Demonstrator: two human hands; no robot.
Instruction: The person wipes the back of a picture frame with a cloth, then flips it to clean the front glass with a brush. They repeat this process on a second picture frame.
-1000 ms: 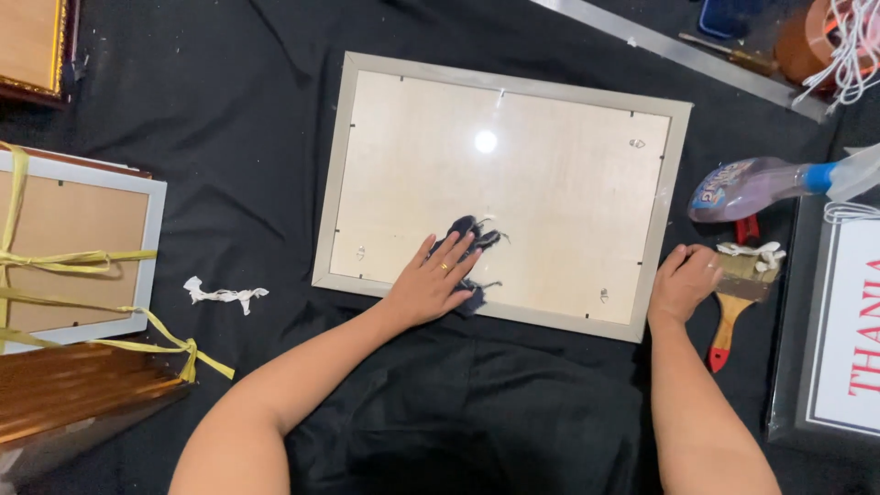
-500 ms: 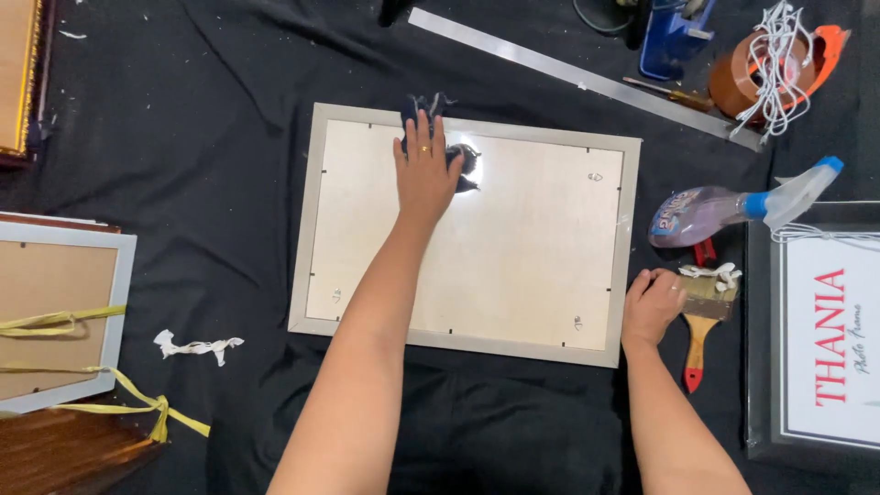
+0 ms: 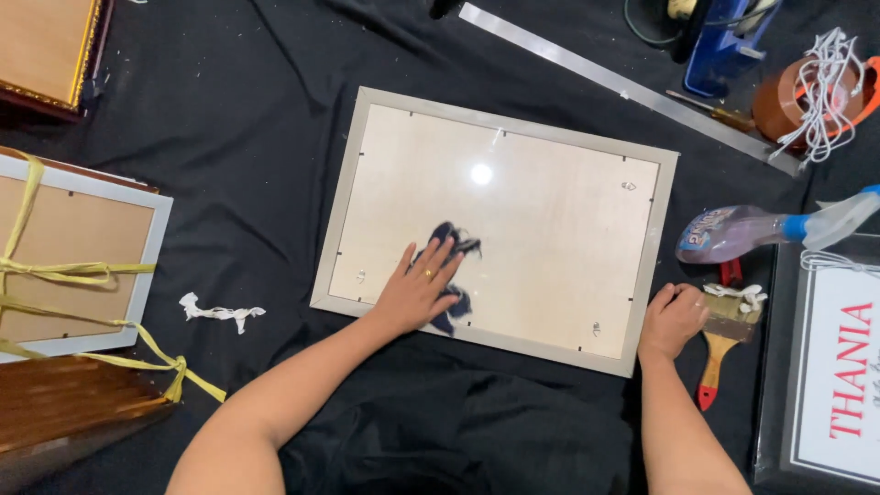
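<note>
Left hand (image 3: 417, 291) flat, fingers spread, pressing a dark blue rag (image 3: 451, 275) onto the glass of a pale grey picture frame (image 3: 500, 225) at its 7 o'clock corner, seemingly for wiping; right hand (image 3: 672, 316) curled into a loose fist, holding nothing, braced against the frame's 4 o'clock corner, probably to stop it sliding. Frame lies flat mid black cloth (image 3: 229, 137), beige backing visible, glare spot near centre; paintbrush (image 3: 722, 339) and spray bottle (image 3: 761, 229) at 3 o'clock, metal ruler (image 3: 623, 87) at 1, ribbon-tied frame (image 3: 73, 266) at 9.
</note>
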